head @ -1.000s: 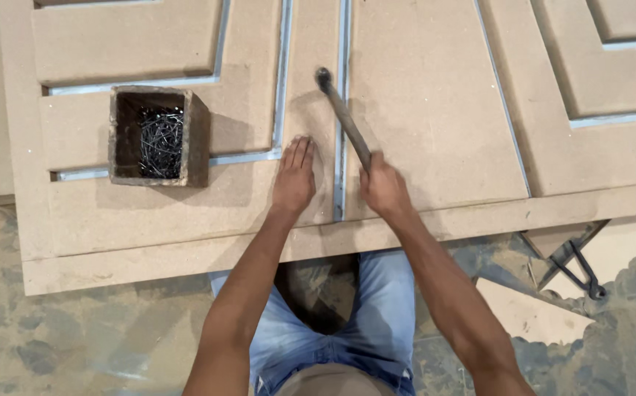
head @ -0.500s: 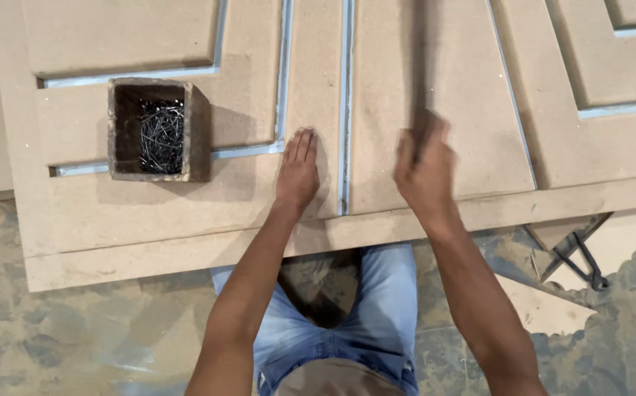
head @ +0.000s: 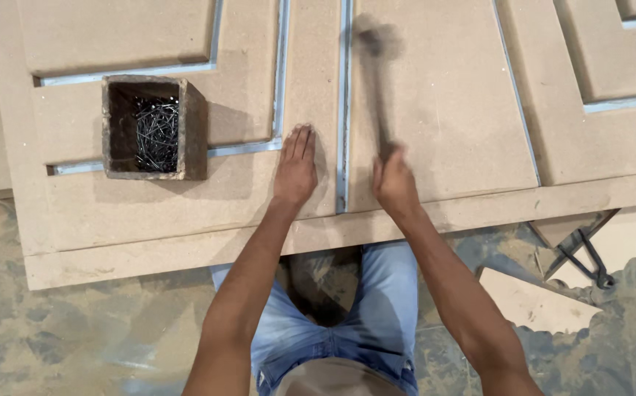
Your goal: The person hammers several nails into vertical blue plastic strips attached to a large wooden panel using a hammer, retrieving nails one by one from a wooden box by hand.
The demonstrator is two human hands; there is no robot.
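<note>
Hammer [head: 378, 81] gripped in right hand [head: 393, 183], blurred above fibreboard panel [head: 435, 110] beside metal strip [head: 344, 110]. Left hand [head: 295, 170] pressed flat, fingers best kept off the strike line.

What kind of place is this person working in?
Probably a carpentry or door-making workshop. A big fibreboard panel with routed grooves lies on a dusty floor, a box of nails sits on it, and the right hand swings a hammer.
</note>
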